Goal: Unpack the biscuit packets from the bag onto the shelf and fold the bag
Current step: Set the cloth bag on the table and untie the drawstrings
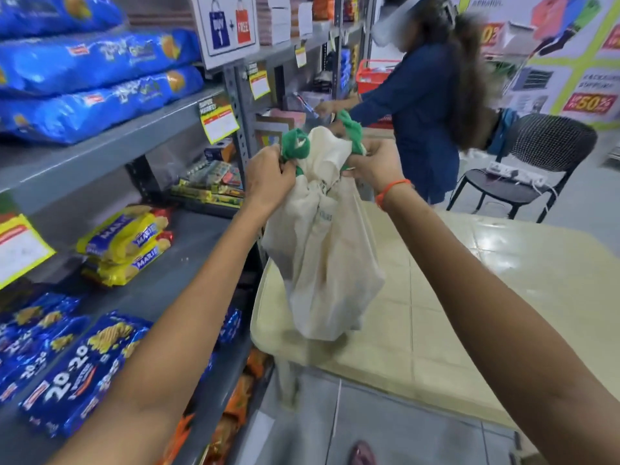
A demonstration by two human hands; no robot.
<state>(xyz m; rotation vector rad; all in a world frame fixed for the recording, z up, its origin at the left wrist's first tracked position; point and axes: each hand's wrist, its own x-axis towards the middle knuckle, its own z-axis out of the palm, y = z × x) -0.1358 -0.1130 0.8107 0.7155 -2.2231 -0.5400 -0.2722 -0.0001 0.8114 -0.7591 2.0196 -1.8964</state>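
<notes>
We are holding a cream cloth bag (pixel 322 250) up in the air with both hands, in front of the grey shelf (pixel 141 129) and above the pale tiled surface (pixel 436 297). Our left hand (pixel 268 177) is closing around the green handle (pixel 295 144) on the left side of the bag's mouth, and our right hand (pixel 375 162) is gripping the other green handle (pixel 352 129) on the right side; the fingers of both hands are curling tight into the cloth. An orange band (pixel 391 191) is sitting on the right wrist. The bag is hanging crumpled, and its bottom seems to be just touching the corner of the surface, but we cannot tell this for sure. The bag's mouth is bunched together, so we cannot see if any packet is inside.

On the middle shelf, yellow Marie biscuit packets (pixel 127 243) are lying in a small pile. Lower down, blue 20-20 packets (pixel 80 367) are lying side by side, partly hidden behind our left forearm. Large blue packets (pixel 94 82) are stacked on the upper shelf, cut off by the left edge. Orange packets (pixel 235 407) below are blurred and hard to read.

Behind the bag, another person in a blue top (pixel 416 105) is standing at the shelf, near a black chair (pixel 523 162).
</notes>
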